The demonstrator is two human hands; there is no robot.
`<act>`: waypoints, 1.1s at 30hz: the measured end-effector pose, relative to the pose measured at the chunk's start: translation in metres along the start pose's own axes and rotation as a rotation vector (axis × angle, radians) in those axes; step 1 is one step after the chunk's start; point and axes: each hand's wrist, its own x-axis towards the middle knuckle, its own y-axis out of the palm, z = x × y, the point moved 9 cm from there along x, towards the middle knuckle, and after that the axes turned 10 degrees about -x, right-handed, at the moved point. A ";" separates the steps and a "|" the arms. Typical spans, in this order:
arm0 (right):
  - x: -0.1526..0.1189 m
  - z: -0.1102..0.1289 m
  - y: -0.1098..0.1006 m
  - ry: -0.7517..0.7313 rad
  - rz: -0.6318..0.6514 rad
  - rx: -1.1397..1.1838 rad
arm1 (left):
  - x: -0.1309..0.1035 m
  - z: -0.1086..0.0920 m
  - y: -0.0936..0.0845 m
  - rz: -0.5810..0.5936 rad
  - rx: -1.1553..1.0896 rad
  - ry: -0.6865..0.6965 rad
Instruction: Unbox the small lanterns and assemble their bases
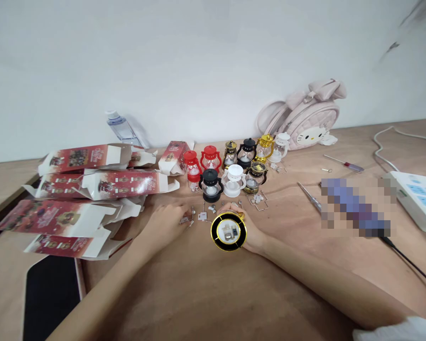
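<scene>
My right hand is closed around a gold mini lantern, tipped so its round underside faces me. A black ring with gold edges surrounds an opened centre, where small metal and dark parts show. My left hand rests low over the table, fingers curled at some small metal pieces; what the fingertips pinch is too small to make out. Beside it lies a small white tag-like piece. Just beyond my hands stand several mini lanterns, among them a black one, a white one and a red one.
Red printed boxes are heaped at the left, near a dark tablet-like slab. A water bottle and pink bag lean by the wall. Right lie screwdrivers, a pixelated object with a cable, and a power strip.
</scene>
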 end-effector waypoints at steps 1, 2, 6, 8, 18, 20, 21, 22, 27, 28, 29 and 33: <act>0.000 0.001 0.000 -0.005 -0.002 -0.003 | 0.001 0.001 0.002 0.015 0.003 -0.009; 0.000 0.001 0.000 -0.007 -0.002 -0.005 | 0.001 0.001 0.004 0.019 0.012 -0.014; -0.001 0.000 0.001 0.001 0.015 -0.014 | 0.002 0.003 0.006 0.006 -0.014 0.009; -0.001 0.000 0.002 -0.008 0.023 -0.025 | 0.003 0.004 0.009 0.011 -0.055 0.028; -0.001 0.000 0.001 -0.005 0.004 0.002 | 0.006 0.000 0.007 -0.082 0.063 0.063; 0.000 0.000 0.000 -0.003 0.003 0.009 | 0.008 -0.003 0.012 -0.085 0.077 0.111; 0.000 0.000 0.000 -0.002 0.004 0.014 | 0.009 -0.004 0.014 -0.087 0.091 0.122; 0.000 -0.001 0.000 -0.003 0.006 0.018 | 0.011 -0.003 0.016 -0.092 0.109 0.120; 0.002 -0.001 -0.001 -0.039 0.011 0.026 | 0.012 0.001 0.018 -0.116 0.196 0.068; 0.002 -0.001 -0.001 -0.047 0.011 0.029 | 0.011 0.001 0.017 -0.119 0.200 0.068; 0.002 -0.001 0.000 -0.051 0.012 0.031 | 0.011 0.000 0.016 -0.122 0.201 0.070; 0.002 -0.001 0.001 -0.044 0.022 0.028 | 0.009 -0.002 0.011 -0.088 0.177 0.076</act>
